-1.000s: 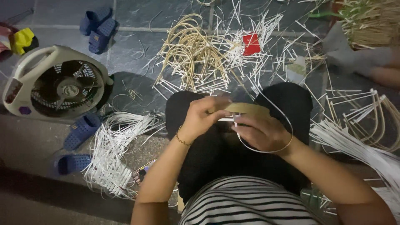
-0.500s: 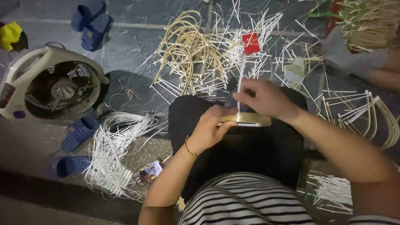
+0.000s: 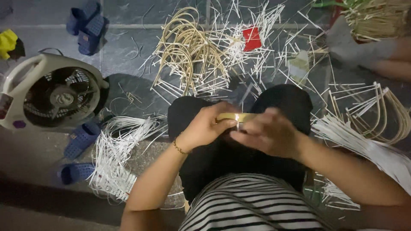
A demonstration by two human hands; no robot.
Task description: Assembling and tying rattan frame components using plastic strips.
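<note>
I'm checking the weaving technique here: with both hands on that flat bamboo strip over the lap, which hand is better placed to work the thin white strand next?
Probably the right hand: its fingers sit by the thin white strand, while the left hand pinches the bamboo strip, steadying it.

A black-and-white horizontally striped top (image 3: 252,205) is worn over dark black trousers (image 3: 239,128). Both forearms are left bare. A thin gold-coloured bracelet (image 3: 179,148) is worn on the left wrist, below the left hand (image 3: 205,127).
</note>
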